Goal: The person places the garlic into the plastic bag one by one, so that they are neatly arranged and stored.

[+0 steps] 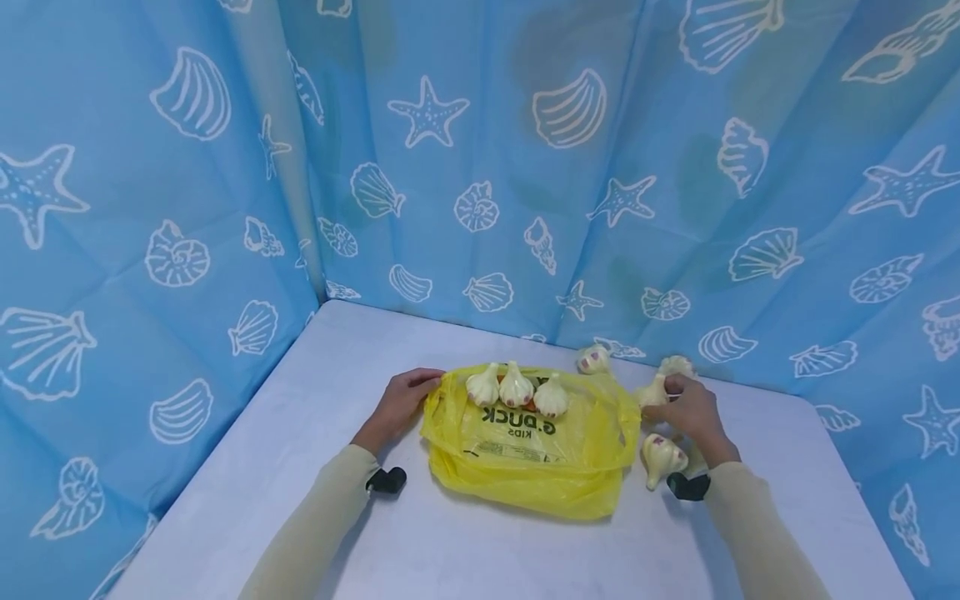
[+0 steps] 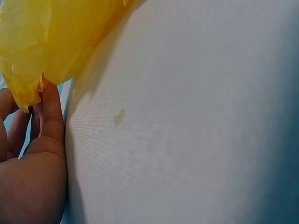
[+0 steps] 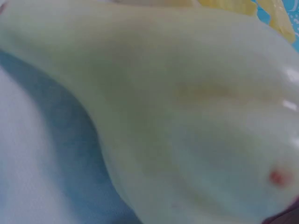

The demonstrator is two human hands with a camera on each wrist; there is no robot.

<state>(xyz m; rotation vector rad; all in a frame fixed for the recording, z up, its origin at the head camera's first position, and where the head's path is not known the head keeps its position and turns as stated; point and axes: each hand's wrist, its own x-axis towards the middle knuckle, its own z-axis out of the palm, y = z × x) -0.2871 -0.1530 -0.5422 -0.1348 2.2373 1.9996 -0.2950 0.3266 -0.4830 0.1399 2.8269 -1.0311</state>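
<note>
A yellow plastic bag [image 1: 525, 479] with dark print lies flat on the table. Three garlic bulbs, among them a middle bulb [image 1: 516, 386], sit in a row on its upper part. My left hand [image 1: 401, 406] pinches the bag's left edge; up close, in the left wrist view, thumb and fingers [image 2: 52, 112] hold a gathered corner. At the bag's right side my right hand [image 1: 697, 415] grips a garlic bulb [image 1: 652, 393] between thumb and fingers. Another bulb [image 3: 187, 116] fills the right wrist view, hiding nearly all of that hand.
More bulbs lie right of the bag: a rear bulb [image 1: 593, 359], one beyond my right hand [image 1: 677, 367], and a front bulb [image 1: 663, 457] near the wrist. A blue shell-print curtain [image 1: 480, 167] stands behind and left of the white table [image 1: 375, 542].
</note>
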